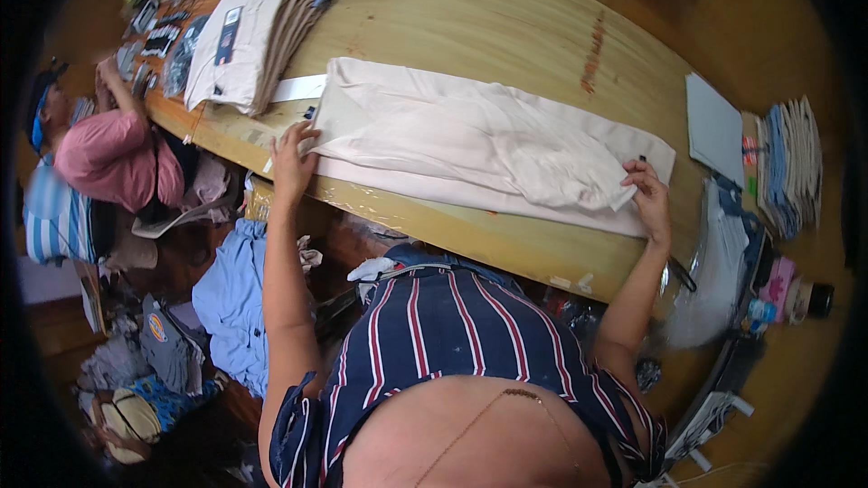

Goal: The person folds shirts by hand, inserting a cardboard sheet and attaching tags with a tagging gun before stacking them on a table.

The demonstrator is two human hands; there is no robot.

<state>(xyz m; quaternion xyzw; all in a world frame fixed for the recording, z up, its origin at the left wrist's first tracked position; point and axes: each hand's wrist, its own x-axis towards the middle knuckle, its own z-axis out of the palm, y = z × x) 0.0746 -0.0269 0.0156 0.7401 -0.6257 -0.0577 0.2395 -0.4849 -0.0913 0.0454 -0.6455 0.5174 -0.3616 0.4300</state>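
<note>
A long cream garment [425, 126], probably trousers, lies stretched lengthwise across the wooden table in front of me. Its upper layer is rumpled toward the right end, and a smoother layer shows beneath it. My left hand [294, 155] grips the edge at the left end, beside a small dark tag [309, 113]. At the opposite end, the fingers of my right hand [648, 194] pinch the cloth near the bunched part. Whether the right fingers hold one layer or more, I cannot tell.
A stack of folded cream garments [249, 41] stands at the table's left. On the right are a pale flat sheet [714, 131] and more folded clothes [791, 167]. A person in a pink top [117, 158] is at far left, near blue cloth [231, 298] below the table edge.
</note>
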